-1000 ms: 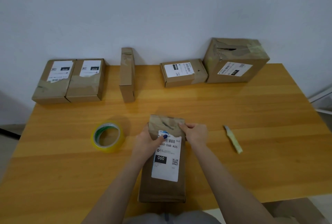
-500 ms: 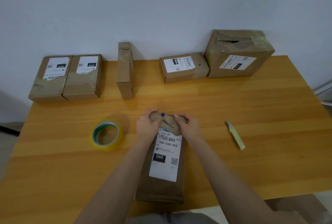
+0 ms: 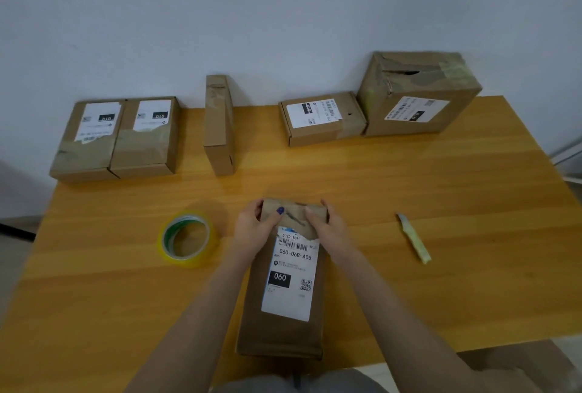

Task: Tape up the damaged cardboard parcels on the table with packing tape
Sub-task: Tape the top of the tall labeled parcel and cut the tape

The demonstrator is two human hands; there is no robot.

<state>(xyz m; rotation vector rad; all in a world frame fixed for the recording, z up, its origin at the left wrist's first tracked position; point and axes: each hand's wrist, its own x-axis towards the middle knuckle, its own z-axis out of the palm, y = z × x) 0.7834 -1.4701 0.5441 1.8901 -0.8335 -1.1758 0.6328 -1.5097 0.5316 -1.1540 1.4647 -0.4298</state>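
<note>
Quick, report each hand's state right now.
Left hand: grips the far end of the parcel, thumb on top.
Right hand: grips that same end.

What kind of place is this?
Probably a small parcel-repair or mailroom corner: labelled cardboard parcels stand along a plain wall on a wooden table, with a tape roll and a cutter beside the long parcel that the left hand and right hand grip.
</note>
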